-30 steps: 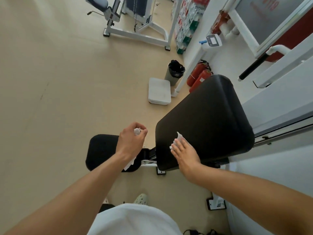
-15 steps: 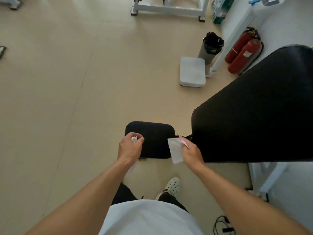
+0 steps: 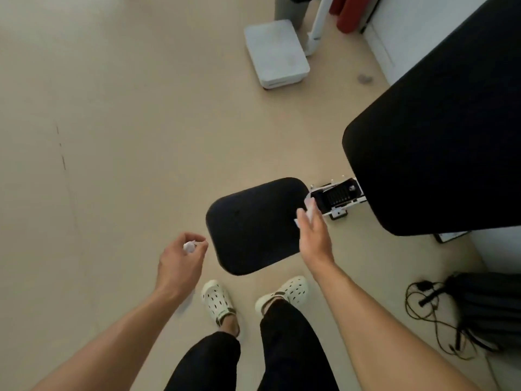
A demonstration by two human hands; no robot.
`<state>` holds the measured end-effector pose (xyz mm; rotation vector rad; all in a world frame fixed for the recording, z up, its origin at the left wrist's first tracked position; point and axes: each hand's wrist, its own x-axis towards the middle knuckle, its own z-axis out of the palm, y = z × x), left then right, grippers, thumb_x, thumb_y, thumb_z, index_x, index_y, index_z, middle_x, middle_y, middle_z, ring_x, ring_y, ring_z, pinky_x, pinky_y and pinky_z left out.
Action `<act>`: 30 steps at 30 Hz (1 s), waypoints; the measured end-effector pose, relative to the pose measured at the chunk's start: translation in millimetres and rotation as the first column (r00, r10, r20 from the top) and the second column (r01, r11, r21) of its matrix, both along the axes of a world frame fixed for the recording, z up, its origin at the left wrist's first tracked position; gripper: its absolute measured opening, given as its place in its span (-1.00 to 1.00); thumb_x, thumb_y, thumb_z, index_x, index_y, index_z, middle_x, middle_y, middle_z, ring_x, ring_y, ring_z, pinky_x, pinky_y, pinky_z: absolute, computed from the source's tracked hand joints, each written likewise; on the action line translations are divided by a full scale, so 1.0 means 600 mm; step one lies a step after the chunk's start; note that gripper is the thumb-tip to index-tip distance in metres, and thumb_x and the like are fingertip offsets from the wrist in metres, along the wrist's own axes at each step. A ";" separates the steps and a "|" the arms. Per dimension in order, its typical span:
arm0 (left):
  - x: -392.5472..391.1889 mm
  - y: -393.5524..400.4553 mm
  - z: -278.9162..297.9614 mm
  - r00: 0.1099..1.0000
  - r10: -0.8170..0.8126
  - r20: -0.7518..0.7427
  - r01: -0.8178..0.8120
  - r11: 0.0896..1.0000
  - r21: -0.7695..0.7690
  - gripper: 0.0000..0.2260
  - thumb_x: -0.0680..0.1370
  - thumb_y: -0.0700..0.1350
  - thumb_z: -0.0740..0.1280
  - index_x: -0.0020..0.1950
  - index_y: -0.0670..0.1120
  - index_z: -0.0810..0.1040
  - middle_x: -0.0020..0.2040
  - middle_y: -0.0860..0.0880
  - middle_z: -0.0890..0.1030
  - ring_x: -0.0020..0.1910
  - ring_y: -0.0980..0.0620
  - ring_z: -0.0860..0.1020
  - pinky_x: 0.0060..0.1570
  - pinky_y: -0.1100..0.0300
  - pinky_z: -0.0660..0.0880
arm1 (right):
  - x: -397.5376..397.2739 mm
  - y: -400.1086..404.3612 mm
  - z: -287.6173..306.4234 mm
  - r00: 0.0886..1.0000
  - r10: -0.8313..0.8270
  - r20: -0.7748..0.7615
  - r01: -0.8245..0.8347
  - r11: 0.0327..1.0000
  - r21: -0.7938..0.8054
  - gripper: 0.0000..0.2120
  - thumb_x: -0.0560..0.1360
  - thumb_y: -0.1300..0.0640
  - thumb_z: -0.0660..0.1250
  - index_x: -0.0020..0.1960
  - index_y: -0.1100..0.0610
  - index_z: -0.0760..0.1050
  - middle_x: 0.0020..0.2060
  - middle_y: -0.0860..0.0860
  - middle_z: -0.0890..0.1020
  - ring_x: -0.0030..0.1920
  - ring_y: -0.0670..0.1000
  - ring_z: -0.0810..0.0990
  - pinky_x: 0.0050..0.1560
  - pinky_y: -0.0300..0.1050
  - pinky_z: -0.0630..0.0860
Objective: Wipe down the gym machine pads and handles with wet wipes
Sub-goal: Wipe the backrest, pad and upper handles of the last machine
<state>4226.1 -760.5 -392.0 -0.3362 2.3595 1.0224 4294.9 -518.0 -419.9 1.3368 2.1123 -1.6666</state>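
One pad is under way: the right hand (image 3: 311, 235), fingers fairly straight, presses a wet wipe (image 3: 309, 210) on the seat pad (image 3: 253, 227), seemingly just beginning; the left hand (image 3: 180, 261) grips a crumpled wipe (image 3: 189, 246); backrest pad (image 3: 439, 153) and handles unjudgeable.

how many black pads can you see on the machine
2: a small black padded seat above the white clogs, under the right hand, and a large black padded backrest at upper right, partly cut off. Others may lie outside the view.

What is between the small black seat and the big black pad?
In the head view, a white metal bracket with a black ribbed part sits between the small seat pad and the big back pad.
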 end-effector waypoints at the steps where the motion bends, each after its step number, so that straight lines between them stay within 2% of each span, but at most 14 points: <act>1: -0.007 0.002 -0.027 1.000 0.007 0.014 -0.007 1.000 -0.008 -0.93 0.62 0.01 0.34 0.05 0.07 0.59 -0.01 -0.04 0.64 0.01 -0.06 0.59 -0.07 0.07 0.46 | 0.000 -0.016 -0.028 0.977 0.205 0.060 -0.200 0.976 -0.084 -0.37 0.68 -0.24 0.09 0.67 -0.08 0.01 0.62 -0.11 0.14 0.60 -0.04 0.12 0.53 -0.06 0.16; 2: -0.011 0.005 -0.052 1.000 0.016 0.027 -0.015 1.000 -0.012 -0.94 0.62 0.01 0.34 0.05 0.08 0.58 0.00 -0.04 0.63 0.02 -0.07 0.59 -0.06 0.06 0.46 | 0.004 -0.032 -0.054 0.917 0.381 0.121 -0.368 0.922 -0.117 -0.31 0.66 -0.30 0.06 0.68 -0.08 -0.05 0.65 -0.14 0.00 0.63 -0.07 -0.06 0.57 0.00 0.03; 3: -0.014 0.009 -0.076 0.999 0.019 0.034 -0.019 1.000 -0.009 -0.95 0.61 0.02 0.34 0.04 0.09 0.58 -0.01 -0.04 0.63 0.02 -0.07 0.59 -0.07 0.07 0.45 | 0.012 -0.047 -0.084 0.862 0.477 0.170 -0.468 0.879 -0.092 -0.30 0.66 -0.31 0.02 0.68 -0.06 -0.08 0.65 -0.16 -0.09 0.63 -0.10 -0.19 0.59 0.03 -0.06; 5: -0.018 0.018 -0.114 0.999 0.019 0.035 -0.019 1.000 -0.004 -0.96 0.61 0.03 0.34 0.03 0.10 0.56 -0.04 0.00 0.62 -0.02 -0.02 0.58 -0.15 0.12 0.42 | 0.021 -0.072 -0.127 0.877 0.434 0.208 -0.451 0.892 0.041 -0.38 0.70 -0.24 -0.03 0.67 -0.04 -0.07 0.65 -0.18 -0.09 0.61 -0.17 -0.23 0.62 -0.02 -0.08; 8: -0.028 0.035 -0.155 0.999 0.044 -0.007 -0.044 0.999 -0.008 -0.91 0.63 0.04 0.30 0.08 0.08 0.54 -0.04 0.05 0.58 -0.08 0.06 0.55 -0.25 0.26 0.36 | 0.033 -0.110 -0.168 0.912 0.370 0.176 -0.403 0.885 0.234 -0.43 0.71 -0.17 -0.11 0.67 -0.05 -0.08 0.64 -0.19 -0.08 0.60 -0.22 -0.24 0.64 -0.04 -0.01; 12: -0.059 0.046 -0.209 0.990 0.103 -0.098 -0.108 0.993 -0.054 -0.80 0.64 0.12 0.24 0.20 0.07 0.47 0.02 0.01 0.57 -0.01 -0.05 0.55 -0.05 0.09 0.39 | 0.036 -0.170 -0.205 0.832 0.511 0.217 -0.554 0.743 0.376 -0.42 0.70 -0.19 -0.27 0.64 0.01 -0.27 0.61 -0.14 -0.30 0.56 -0.20 -0.43 0.62 -0.14 -0.21; 13: -0.068 0.049 -0.224 0.988 0.099 -0.115 -0.106 0.993 -0.060 -0.78 0.64 0.14 0.23 0.22 0.08 0.46 0.04 0.00 0.57 0.00 -0.05 0.55 -0.02 0.07 0.40 | 0.040 -0.186 -0.220 0.811 0.526 0.257 -0.585 0.703 0.404 -0.40 0.69 -0.18 -0.30 0.64 0.05 -0.28 0.62 -0.08 -0.30 0.58 -0.15 -0.41 0.63 -0.10 -0.19; 15: -0.083 0.058 -0.250 0.986 0.092 -0.139 -0.103 0.992 -0.077 -0.75 0.64 0.18 0.20 0.22 0.09 0.44 0.07 0.02 0.56 0.02 -0.04 0.53 0.01 0.05 0.42 | 0.046 -0.203 -0.245 0.794 0.512 0.328 -0.606 0.625 0.491 -0.39 0.72 -0.15 -0.27 0.66 0.16 -0.18 0.65 0.05 -0.18 0.64 -0.01 -0.25 0.63 -0.01 -0.10; 16: -0.090 0.065 -0.261 0.983 0.097 -0.155 -0.110 0.991 -0.082 -0.75 0.64 0.19 0.19 0.21 0.09 0.44 0.07 0.03 0.56 0.02 -0.04 0.52 0.01 0.04 0.42 | 0.043 -0.202 -0.255 0.793 0.504 0.342 -0.606 0.593 0.530 -0.39 0.73 -0.14 -0.26 0.66 0.19 -0.16 0.66 0.08 -0.15 0.65 0.02 -0.21 0.61 0.01 -0.12; 20: -0.097 0.087 -0.305 0.943 0.247 -0.225 -0.276 0.955 -0.106 -0.75 0.68 0.16 0.11 0.11 0.02 0.43 0.01 -0.01 0.57 -0.04 -0.04 0.48 -0.04 0.08 0.34 | -0.044 -0.139 -0.273 0.737 0.614 0.284 -0.662 0.569 0.487 -0.35 0.66 -0.21 -0.33 0.62 0.09 -0.38 0.60 -0.03 -0.39 0.57 -0.07 -0.46 0.58 -0.05 -0.39; 22: -0.093 0.090 -0.323 0.902 0.328 -0.281 -0.361 0.930 -0.074 -0.75 0.70 0.12 0.06 0.06 0.02 0.43 -0.02 -0.05 0.60 -0.07 -0.06 0.49 -0.06 0.10 0.32 | -0.105 -0.122 -0.283 0.712 0.639 0.291 -0.675 0.508 0.535 -0.34 0.65 -0.21 -0.33 0.62 0.10 -0.38 0.60 -0.02 -0.38 0.58 -0.05 -0.46 0.58 -0.04 -0.41; 26: -0.096 0.082 -0.341 0.880 0.306 -0.363 -0.343 0.938 -0.042 -0.77 0.69 0.03 0.03 -0.01 0.04 0.44 -0.10 -0.02 0.58 -0.12 -0.07 0.49 -0.13 0.18 0.26 | -0.141 -0.168 -0.289 0.602 0.745 0.287 -0.699 0.319 0.640 -0.38 0.71 -0.14 -0.27 0.67 0.15 -0.18 0.66 0.04 -0.18 0.64 0.02 -0.27 0.63 0.04 -0.20; 30: -0.096 0.082 -0.341 0.890 0.302 -0.342 -0.349 0.934 -0.082 -0.79 0.71 -0.02 0.05 -0.04 0.06 0.42 -0.14 -0.03 0.56 -0.15 -0.06 0.46 -0.14 0.16 0.23 | -0.028 -0.141 -0.282 0.544 0.784 0.299 -0.736 0.275 0.618 -0.41 0.74 -0.10 -0.15 0.67 0.16 -0.08 0.67 0.04 -0.10 0.66 0.04 -0.14 0.63 0.08 -0.05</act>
